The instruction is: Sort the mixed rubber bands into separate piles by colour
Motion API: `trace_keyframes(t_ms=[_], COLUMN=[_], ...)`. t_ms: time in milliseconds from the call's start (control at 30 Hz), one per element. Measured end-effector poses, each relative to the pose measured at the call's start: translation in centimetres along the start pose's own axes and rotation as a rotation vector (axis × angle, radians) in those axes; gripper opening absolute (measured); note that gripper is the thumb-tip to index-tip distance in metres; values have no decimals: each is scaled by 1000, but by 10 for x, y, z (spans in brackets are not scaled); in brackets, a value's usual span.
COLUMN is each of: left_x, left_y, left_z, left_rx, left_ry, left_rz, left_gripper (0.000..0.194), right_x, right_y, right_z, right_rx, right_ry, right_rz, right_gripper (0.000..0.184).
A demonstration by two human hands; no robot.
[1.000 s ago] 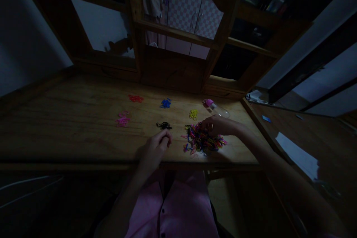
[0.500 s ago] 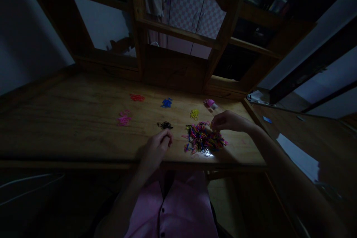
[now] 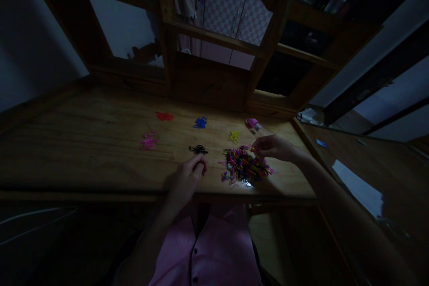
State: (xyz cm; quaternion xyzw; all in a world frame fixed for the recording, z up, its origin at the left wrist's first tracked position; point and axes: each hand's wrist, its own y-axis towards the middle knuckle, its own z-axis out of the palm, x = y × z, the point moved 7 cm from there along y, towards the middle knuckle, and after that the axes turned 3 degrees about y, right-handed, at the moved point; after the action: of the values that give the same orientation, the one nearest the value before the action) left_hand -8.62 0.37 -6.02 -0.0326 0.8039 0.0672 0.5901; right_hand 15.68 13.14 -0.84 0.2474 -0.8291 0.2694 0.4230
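A tangled heap of small multicoloured rubber bands (image 3: 246,167) lies near the table's front edge. At its upper right side my right hand (image 3: 273,147) reaches in, thumb and fingertips pinched on a rubber band whose colour is hard to make out. My left hand (image 3: 193,170) rests on the table left of the heap, its fingers curled closed; whatever they hold, if anything, is hidden. Just beyond it sits a little pile of black bands (image 3: 198,149). Single-colour piles lie farther off: yellow bands (image 3: 233,136), blue bands (image 3: 200,122), red bands (image 3: 164,116) and pink bands (image 3: 148,141).
A pink item with a small clear packet (image 3: 253,124) lies behind the heap. The wooden table (image 3: 83,143) backs onto a shelf unit (image 3: 208,82). To the right, a lower surface carries white paper (image 3: 358,190) and a blue card (image 3: 321,143).
My right hand has shifted slightly left at the heap, its fingertips still pinched. My left hand stays in place, and the colour piles look the same.
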Motion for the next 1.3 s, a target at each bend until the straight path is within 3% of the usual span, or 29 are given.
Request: trace_keyframes(t_ms=[267,633,833,1167,1300], left_x=[-1,-1,1,0,1], left_y=[0,-1,-1,0,0], left_z=[-1,-1,0,0,1], left_rx=[-7,-9,-4,-8,-3], left_ry=[25,28,16,12,10], left_rz=[14,20,-6,18,18], left_gripper=[16,16,16,16,16], right_x=[-7,-19,-19,19,24], right_y=[0,-1,6,-2,15], right_z=[-3,-1,-1,39,28], right_rx=[-80,-100,-125,-109,-181], right_ry=[-36,320,480,310,225], right_rz=[-14,115,92,69,-14], right_gripper=[16,26,21,29,27])
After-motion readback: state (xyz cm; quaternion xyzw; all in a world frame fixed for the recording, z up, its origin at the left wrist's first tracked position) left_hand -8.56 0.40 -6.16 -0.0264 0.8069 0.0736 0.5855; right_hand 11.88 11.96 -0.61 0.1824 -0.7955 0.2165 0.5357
